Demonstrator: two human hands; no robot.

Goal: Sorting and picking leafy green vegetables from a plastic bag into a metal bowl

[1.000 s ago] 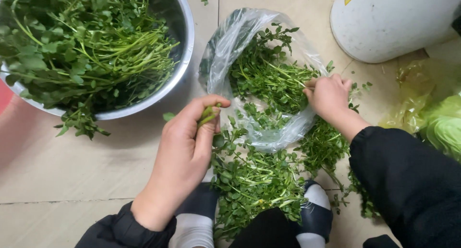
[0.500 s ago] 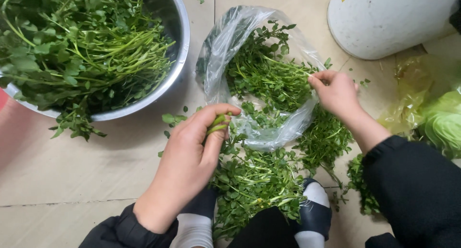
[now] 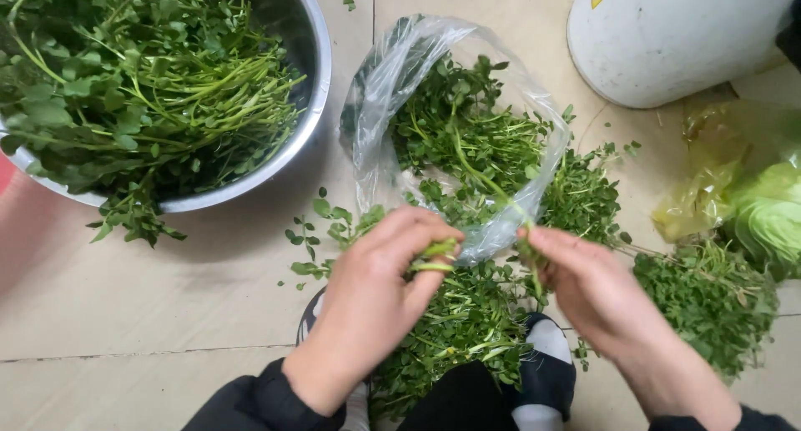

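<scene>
A long leafy green sprig (image 3: 492, 189) has just been drawn up from the crumpled clear plastic bag (image 3: 392, 89), pinched in the right hand (image 3: 596, 293); short pale-green stems (image 3: 435, 256) stay clamped in the left hand (image 3: 375, 302). Sorting is carried on beside the steel bowl (image 3: 313, 105).

steel bowl (image 3: 315, 80) heaped with greens upper left; white bucket (image 3: 667, 47) upper right; yellow bag (image 3: 717, 181) holding cabbage (image 3: 772, 218).
</scene>
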